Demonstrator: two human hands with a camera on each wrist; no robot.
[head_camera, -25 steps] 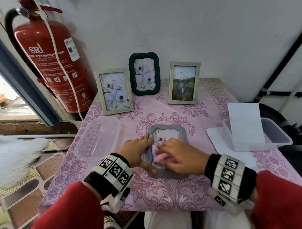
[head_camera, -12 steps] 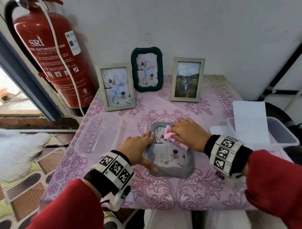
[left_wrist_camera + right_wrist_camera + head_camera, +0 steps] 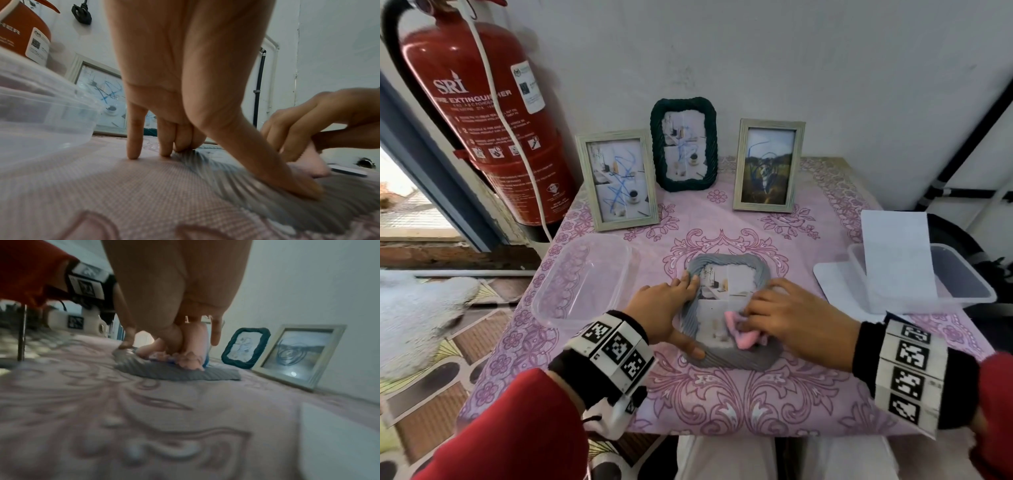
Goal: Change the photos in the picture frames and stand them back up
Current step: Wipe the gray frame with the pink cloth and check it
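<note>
My left hand [image 3: 666,308], fingers spread, pins the grey frame [image 3: 731,354] lying flat at the table's near centre while my right hand [image 3: 796,317] pinches a pink cloth [image 3: 739,330] against its glass; standing it up likely follows.

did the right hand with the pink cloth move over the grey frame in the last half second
Yes. The right hand slid the cloth from the grey frame's far edge toward its near edge.

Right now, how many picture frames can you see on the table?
4. Three stand along the wall: a pale frame at left, a dark green frame in the middle, another pale frame at right. The grey frame lies flat under both hands. None seems hidden.
</note>
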